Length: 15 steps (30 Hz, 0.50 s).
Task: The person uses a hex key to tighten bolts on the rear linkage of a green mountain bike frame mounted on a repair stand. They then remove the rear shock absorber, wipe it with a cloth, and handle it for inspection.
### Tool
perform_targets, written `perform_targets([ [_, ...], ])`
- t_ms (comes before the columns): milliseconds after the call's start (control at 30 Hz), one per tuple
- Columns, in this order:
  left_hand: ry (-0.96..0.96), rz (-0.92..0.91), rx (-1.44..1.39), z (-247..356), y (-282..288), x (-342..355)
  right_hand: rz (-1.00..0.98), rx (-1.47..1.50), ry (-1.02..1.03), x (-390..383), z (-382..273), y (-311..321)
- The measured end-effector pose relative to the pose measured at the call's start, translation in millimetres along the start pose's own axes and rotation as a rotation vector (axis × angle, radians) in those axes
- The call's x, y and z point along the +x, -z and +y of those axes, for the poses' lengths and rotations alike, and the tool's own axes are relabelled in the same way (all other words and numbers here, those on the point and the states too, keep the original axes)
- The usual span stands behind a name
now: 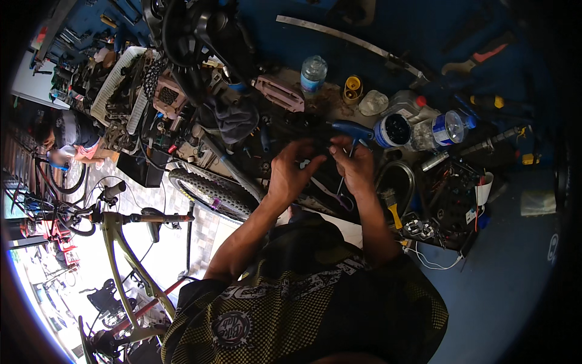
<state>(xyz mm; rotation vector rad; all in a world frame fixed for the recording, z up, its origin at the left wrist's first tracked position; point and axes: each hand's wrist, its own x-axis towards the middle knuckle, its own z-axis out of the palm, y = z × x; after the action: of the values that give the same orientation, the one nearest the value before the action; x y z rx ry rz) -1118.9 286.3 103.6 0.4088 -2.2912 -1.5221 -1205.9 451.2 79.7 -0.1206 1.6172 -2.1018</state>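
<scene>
Over the dark, cluttered workbench, my right hand (354,167) is closed around a hex key (351,128) with a blue handle. Its thin metal shaft slants down past my fingers. To its left is my left hand (291,173), fingers half curled and the thumb held apart from them. A small pale, shiny piece shows by the left thumb; whether it touches the hand I cannot tell. A purplish wrench-like tool (332,195) lies on the bench between my wrists. Shadow hides much of the bench beyond my fingertips.
Beyond my hands stand a clear bottle (313,74), a yellow tin (352,90), a blue-and-white tub (392,130) and a bottle lying over (447,128). A brush (393,209) lies right of my forearm. A bicycle tire (213,191) and green frame (124,249) are at left; a person (76,136) sits farther off.
</scene>
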Motion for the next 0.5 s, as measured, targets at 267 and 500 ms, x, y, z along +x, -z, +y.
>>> perform_targets([
  [267,-0.329,-0.001,0.089,-4.5,-2.0,-1.0,-0.017,-0.155,0.108,-18.0,-3.3,-11.8],
  [500,-0.167,-0.068,0.001,-13.7,1.0,-4.1,0.104,-0.291,0.211,-22.3,-5.1,7.3],
])
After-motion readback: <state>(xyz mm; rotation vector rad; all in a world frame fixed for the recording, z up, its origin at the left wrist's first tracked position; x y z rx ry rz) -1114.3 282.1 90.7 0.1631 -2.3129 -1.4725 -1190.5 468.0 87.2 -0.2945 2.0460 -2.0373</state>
